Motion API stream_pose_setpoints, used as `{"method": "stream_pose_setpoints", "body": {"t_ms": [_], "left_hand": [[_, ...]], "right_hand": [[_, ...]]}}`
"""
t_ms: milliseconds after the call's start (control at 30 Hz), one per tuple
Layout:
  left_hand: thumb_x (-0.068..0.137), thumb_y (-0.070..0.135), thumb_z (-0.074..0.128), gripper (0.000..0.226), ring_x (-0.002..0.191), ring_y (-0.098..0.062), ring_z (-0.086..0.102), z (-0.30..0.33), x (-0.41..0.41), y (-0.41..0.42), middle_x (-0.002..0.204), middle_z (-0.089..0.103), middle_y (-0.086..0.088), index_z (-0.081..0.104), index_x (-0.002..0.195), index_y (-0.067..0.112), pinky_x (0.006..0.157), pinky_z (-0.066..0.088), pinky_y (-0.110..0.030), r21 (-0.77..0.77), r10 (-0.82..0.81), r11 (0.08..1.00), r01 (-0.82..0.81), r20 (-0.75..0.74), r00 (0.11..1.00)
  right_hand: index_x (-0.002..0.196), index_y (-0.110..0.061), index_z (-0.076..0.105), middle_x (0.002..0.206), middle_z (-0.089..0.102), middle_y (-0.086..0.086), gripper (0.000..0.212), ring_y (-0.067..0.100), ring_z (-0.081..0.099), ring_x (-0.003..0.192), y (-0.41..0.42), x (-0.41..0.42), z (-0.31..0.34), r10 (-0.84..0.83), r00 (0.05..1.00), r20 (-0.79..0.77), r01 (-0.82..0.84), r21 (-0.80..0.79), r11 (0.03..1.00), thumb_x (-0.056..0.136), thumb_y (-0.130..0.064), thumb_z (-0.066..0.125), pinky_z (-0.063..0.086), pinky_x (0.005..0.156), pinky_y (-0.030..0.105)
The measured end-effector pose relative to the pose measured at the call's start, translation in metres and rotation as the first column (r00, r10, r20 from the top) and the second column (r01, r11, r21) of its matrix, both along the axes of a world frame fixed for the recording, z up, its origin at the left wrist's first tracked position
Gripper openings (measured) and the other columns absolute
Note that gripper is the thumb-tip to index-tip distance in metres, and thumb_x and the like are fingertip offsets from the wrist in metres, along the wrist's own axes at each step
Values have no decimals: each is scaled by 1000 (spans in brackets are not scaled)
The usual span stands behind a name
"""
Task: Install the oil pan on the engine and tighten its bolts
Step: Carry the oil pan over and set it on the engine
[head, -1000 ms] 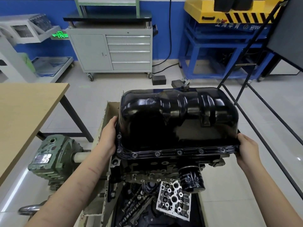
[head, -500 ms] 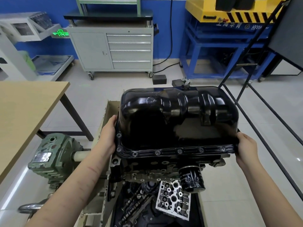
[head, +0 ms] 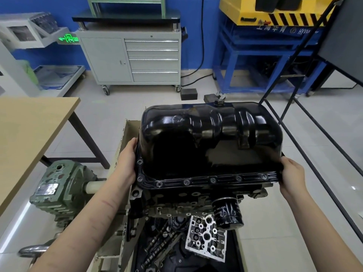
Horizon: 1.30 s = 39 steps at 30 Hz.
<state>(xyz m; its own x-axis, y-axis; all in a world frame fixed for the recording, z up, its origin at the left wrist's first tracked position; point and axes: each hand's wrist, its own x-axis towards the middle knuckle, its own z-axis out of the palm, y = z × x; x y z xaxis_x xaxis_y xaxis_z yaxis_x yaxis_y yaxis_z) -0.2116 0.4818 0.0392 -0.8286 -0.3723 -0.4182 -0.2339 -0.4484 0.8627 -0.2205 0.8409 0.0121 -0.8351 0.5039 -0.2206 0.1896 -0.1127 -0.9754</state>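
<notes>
A glossy black oil pan (head: 212, 138) lies dome-up on top of the engine block (head: 176, 203), its flange with several bolt holes facing me. My left hand (head: 127, 163) grips the pan's left flange edge. At the near right corner of the flange my right hand (head: 292, 173) holds on, fingers curled under it. A black oil filter (head: 227, 214) hangs from the engine's front. No bolts show in the flange holes.
A wooden table (head: 29, 134) stands at the left, with a green gearbox (head: 60, 191) below its corner. Loose engine parts and a silver casting (head: 206, 236) lie in the tray underneath. A black frame (head: 322, 144) runs along the right. A grey drawer cabinet (head: 133, 59) stands behind.
Both hands keep their hold on the pan's ends. The pan has barely shifted on the engine; the view has tilted slightly.
</notes>
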Motion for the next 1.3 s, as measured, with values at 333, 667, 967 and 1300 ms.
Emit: {"method": "stream_pose_setpoints", "body": {"t_ms": [333, 667, 967, 1300], "left_hand": [[89, 29, 48, 37, 42, -2, 57, -1, 0, 2, 47, 61, 9, 60, 56, 19, 41, 44, -12, -1, -6, 1000, 6, -1, 1000], [90, 29, 47, 37, 45, -3, 60, 0, 0, 1, 50, 63, 8, 65, 58, 20, 41, 45, -13, -25, -42, 999, 42, -15, 999], [90, 22, 46, 40, 121, -18, 49, 1, 18, -9, 132, 53, -3, 50, 130, 16, 104, 39, -37, -470, -230, 856, 214, 25, 973], [76, 30, 71, 78, 130, 1, 21, -6, 100, -5, 140, 21, 18, 28, 140, 22, 107, 23, -22, -948, -515, 160, 275, 157, 843]], "right_hand": [[56, -15, 32, 39, 31, -14, 35, 16, 23, 54, 1, 0, 0, 5, 1000, -1, -5, -34, 999, 87, 0, 39, 18, 53, 27], [57, -15, 36, 40, 34, -13, 34, 15, 26, 54, 5, 0, -2, 31, 999, -17, -31, -29, 999, 88, -1, 40, 20, 53, 27], [102, -14, 57, 85, 54, -2, 15, 15, 49, 76, 7, 13, 3, 79, 997, -18, -75, 184, 980, 92, -18, 46, 37, 69, 28], [100, 9, 64, 106, 62, 24, 66, 26, 46, 107, -11, 74, -25, 465, 848, -255, 98, 938, 334, 92, -52, 38, 34, 96, 31]]}}
